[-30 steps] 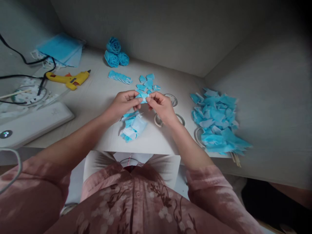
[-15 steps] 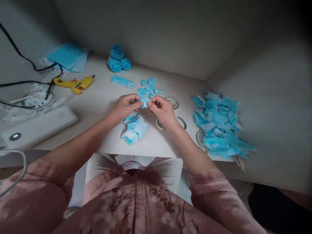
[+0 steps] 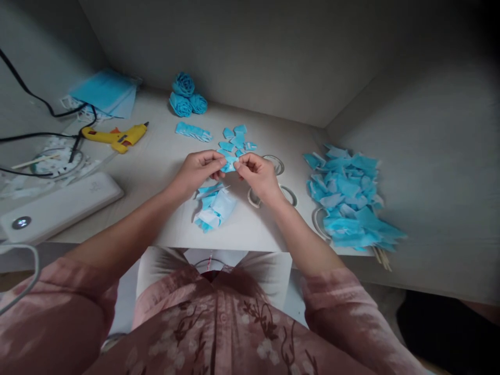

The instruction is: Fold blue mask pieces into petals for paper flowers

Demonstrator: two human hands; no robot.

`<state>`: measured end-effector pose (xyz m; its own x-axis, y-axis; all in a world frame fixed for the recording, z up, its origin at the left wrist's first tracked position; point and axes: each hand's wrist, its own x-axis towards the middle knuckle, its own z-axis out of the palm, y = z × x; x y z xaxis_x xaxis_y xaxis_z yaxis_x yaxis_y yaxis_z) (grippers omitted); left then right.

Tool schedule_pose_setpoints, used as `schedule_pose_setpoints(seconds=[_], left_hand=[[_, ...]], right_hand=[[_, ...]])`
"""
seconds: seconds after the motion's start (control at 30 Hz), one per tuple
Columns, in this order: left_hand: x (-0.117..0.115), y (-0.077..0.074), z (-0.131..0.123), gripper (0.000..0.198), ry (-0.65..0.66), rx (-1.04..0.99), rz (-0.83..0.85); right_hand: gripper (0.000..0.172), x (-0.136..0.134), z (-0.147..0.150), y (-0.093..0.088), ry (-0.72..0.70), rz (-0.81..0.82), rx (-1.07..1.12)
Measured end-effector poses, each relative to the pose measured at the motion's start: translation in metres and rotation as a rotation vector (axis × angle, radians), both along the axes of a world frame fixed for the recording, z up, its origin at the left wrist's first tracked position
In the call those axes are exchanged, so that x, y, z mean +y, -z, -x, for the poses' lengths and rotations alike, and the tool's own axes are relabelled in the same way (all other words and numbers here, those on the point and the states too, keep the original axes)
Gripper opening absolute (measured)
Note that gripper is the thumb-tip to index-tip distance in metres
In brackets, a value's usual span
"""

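Observation:
Between my hands is a small piece of blue fabric (image 3: pixel 229 164), cut like a petal. My left hand (image 3: pixel 201 169) pinches its left side with thumb and fingers; my right hand (image 3: pixel 255 173) pinches the right side. Just beyond the fingertips lie several loose blue petal pieces (image 3: pixel 237 138). A folded bundle of blue and white fabric (image 3: pixel 214 208) rests nearer me, below my left hand. Tape rolls (image 3: pixel 289 196) lie beside and partly under my right hand. Farther back stand three blue fabric roses (image 3: pixel 184 96), with a pleated blue strip (image 3: pixel 193 132) in front of them.
On the left are a yellow glue gun (image 3: pixel 117 136), a stack of blue face masks (image 3: pixel 103 94), black cables, white scraps (image 3: pixel 58 161) and a white power bank (image 3: pixel 64 205). A heap of blue fabric flowers (image 3: pixel 347 195) with wooden sticks (image 3: pixel 382 258) lies at the right table edge.
My hands still hold the blue piece, which now shows a little more of its surface between the fingers. The view has shifted slightly.

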<state>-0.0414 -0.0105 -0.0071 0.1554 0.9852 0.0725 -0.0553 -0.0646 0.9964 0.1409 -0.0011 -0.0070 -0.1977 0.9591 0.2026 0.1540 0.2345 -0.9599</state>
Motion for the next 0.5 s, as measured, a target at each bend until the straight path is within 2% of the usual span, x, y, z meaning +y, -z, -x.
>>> schedule_pose_setpoints(seconds=[0.17,0.33,0.5], left_hand=[[-0.0011,-0.0014,-0.0003,0.033,-0.005,0.023,0.000],[-0.0008,-0.0006,0.0012,0.048,0.010,-0.036,0.028],[-0.0003,0.0000,0.0019,0.036,0.030,-0.034,0.044]], right_hand=[[0.037,0.0004,0.0000,0.0008,-0.007,0.011,0.029],[0.039,0.0005,-0.0011,0.0012,-0.001,0.051,0.083],[0.037,-0.0004,-0.0009,0.0008,-0.009,0.068,0.110]])
